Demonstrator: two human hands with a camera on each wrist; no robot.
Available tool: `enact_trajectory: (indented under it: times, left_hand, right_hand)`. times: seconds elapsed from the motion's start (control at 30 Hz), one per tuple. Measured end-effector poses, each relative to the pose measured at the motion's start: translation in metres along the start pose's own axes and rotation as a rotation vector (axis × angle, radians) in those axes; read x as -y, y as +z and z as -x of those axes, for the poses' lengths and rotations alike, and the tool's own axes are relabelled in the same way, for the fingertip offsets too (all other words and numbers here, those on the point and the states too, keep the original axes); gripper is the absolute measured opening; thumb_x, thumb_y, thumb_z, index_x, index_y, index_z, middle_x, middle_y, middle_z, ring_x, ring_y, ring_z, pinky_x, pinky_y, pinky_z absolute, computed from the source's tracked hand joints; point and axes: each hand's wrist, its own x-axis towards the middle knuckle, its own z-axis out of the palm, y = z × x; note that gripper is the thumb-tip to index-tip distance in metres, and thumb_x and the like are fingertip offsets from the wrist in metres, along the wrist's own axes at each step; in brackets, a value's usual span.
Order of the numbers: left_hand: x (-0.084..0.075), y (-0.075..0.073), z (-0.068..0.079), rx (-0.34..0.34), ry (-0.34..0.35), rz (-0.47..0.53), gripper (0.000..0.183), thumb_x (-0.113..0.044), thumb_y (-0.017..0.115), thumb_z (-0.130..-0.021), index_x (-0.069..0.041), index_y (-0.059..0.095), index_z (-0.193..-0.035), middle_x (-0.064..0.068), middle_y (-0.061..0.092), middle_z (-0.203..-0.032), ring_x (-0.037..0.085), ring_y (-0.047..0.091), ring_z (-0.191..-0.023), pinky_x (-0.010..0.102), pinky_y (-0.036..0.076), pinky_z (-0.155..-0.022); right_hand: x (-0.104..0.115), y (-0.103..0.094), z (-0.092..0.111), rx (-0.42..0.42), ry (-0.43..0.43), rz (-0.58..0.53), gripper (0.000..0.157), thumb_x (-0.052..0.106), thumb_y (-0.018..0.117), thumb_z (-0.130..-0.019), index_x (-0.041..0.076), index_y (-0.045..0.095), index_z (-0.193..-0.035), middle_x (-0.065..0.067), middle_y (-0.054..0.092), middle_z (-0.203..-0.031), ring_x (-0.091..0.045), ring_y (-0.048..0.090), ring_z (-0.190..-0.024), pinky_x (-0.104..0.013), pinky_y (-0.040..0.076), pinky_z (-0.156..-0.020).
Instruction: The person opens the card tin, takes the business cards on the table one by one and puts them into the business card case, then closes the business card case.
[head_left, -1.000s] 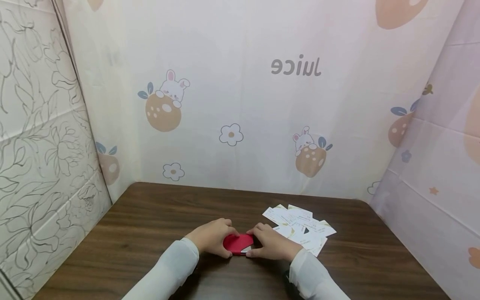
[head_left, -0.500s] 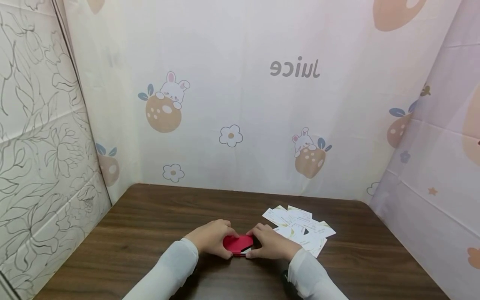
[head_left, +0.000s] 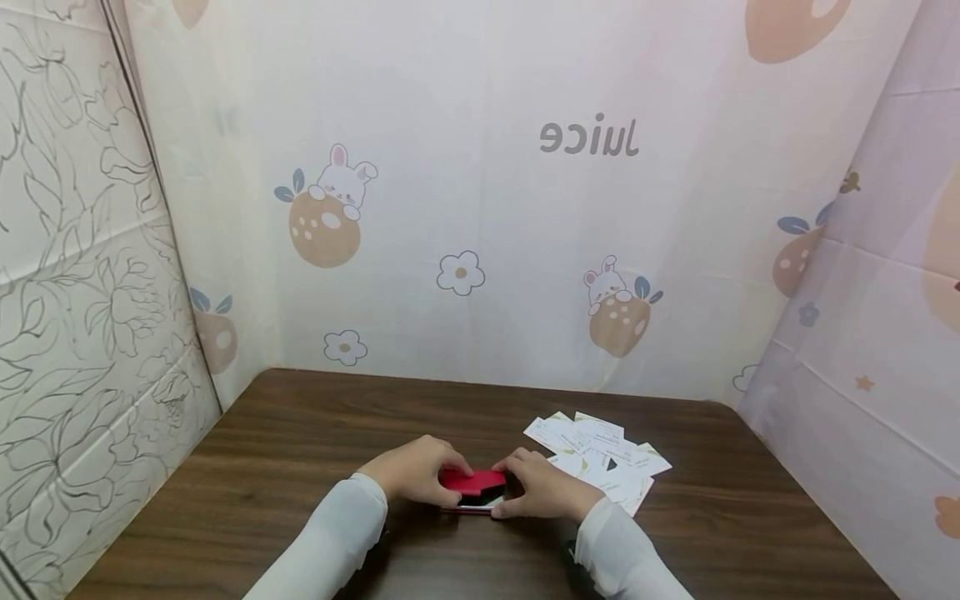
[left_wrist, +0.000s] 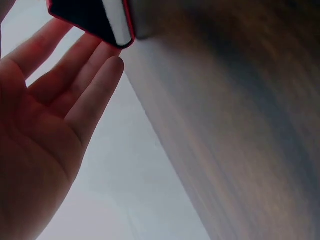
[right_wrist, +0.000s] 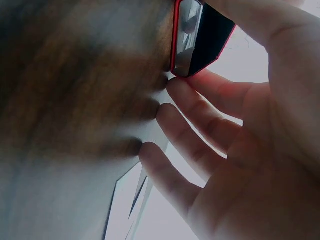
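A red card case (head_left: 478,481) lies on the table between the two hands, its red lid raised at the front over a black inside and a silvery edge. My left hand (head_left: 412,475) grips its left side, with thumb and fingertips at the lid. From the right, my right hand (head_left: 546,489) holds the case between thumb and index finger. In the left wrist view the case (left_wrist: 82,17) shows its black inside above the fingers. In the right wrist view the other fingertips rest on the table, and the case (right_wrist: 182,45) shows a shiny metal strip.
Several white printed cards (head_left: 618,483) lie overlapping in a loose heap just beyond and right of the right hand. The brown wooden table (head_left: 300,425) ends at a patterned curtain (head_left: 465,208) behind, with more curtain at both sides.
The left hand has shifted slightly left and lifted the red lid, so a dark gap now shows along the case's front. The right hand and the heap of cards stay where they were.
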Motion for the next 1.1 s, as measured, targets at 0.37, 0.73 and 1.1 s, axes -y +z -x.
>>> enact_trajectory:
  times: [0.37, 0.73, 1.1]
  left_hand:
    - [0.006, -0.012, 0.008, -0.092, 0.03, 0.083, 0.011, -0.022, 0.069, -0.091, -0.019, 0.076, -0.098, -0.017, 0.068, -0.091, -0.001, 0.063, -0.084, 0.023, 0.054, -0.079]
    - [0.015, -0.01, 0.005, -0.282, 0.033, 0.068, 0.008, -0.015, 0.071, -0.092, -0.021, 0.074, -0.097, -0.016, 0.064, -0.089, 0.002, 0.061, -0.084, 0.025, 0.054, -0.079]
    - [0.022, -0.008, -0.006, -0.399, -0.038, 0.039, 0.005, -0.015, 0.072, -0.094, -0.018, 0.074, -0.097, -0.015, 0.062, -0.086, 0.002, 0.058, -0.078, 0.025, 0.053, -0.073]
  right_hand:
    - [-0.004, -0.005, 0.004, -0.019, -0.055, -0.056, 0.056, 0.043, 0.077, -0.086, 0.009, 0.063, -0.128, 0.002, 0.059, -0.116, -0.019, 0.055, -0.11, -0.044, 0.045, -0.098]
    - [-0.007, -0.002, 0.004, -0.072, -0.025, -0.083, 0.058, 0.044, 0.082, -0.082, 0.002, 0.063, -0.117, -0.003, 0.057, -0.11, -0.02, 0.056, -0.104, -0.044, 0.047, -0.095]
    - [-0.006, -0.004, 0.007, -0.081, -0.063, -0.058, 0.048, 0.043, 0.081, -0.083, 0.006, 0.063, -0.107, -0.001, 0.056, -0.101, -0.016, 0.054, -0.092, -0.036, 0.048, -0.084]
